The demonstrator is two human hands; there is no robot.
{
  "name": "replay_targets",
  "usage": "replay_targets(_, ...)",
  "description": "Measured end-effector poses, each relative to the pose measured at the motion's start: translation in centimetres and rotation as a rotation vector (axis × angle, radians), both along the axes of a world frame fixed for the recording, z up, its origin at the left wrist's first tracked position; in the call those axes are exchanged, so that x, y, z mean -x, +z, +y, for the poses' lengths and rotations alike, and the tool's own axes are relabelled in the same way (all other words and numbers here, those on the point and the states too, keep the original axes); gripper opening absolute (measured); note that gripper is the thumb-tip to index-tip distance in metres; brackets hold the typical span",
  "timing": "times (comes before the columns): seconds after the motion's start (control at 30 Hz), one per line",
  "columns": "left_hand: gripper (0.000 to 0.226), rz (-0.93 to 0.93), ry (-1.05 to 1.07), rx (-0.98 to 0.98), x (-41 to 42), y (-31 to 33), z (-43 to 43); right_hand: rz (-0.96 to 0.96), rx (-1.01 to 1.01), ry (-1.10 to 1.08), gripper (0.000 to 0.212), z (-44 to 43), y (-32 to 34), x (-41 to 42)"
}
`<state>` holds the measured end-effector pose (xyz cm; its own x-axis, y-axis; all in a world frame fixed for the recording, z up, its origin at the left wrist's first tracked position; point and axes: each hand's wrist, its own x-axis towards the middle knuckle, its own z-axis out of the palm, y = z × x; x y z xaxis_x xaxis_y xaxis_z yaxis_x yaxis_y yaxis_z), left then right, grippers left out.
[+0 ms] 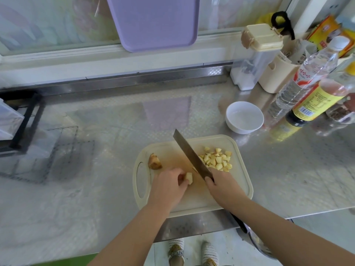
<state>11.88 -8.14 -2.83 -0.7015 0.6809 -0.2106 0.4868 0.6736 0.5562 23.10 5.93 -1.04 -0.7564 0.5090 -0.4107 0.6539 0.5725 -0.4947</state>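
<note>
Fingers of the left hand (pixel 169 187) pinch an apple chunk (pixel 189 177); the right hand (pixel 221 187) grips a knife (pixel 189 153).

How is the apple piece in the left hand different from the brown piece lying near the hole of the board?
The held piece is pinched by the left hand; the brown piece lies free. The held piece shows pale flesh; the brown piece looks darkened. The held piece sits close to the knife; the brown piece lies farther off. Both are left of the knife, within the edges of the board.
</note>
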Motion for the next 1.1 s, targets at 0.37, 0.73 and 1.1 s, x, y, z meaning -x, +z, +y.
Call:
replay_targets(0.37,0.033,0.004,-0.207,0.060,1.3,0.8,0.2,0.012,0.004,0.021,0.020,0.6,1.2,-0.5)
replay_targets(0.73,0.022,0.096,-0.093,0.015,0.2,0.4,0.0,-0.051,0.037,0.052,0.028,-0.7,1.2,-1.4)
replay_targets(1.1,0.022,0.114,-0.060,-0.026,-0.2,-0.1,0.0,-0.081,0.074,0.043,0.025,-1.6,0.6,-1.6)
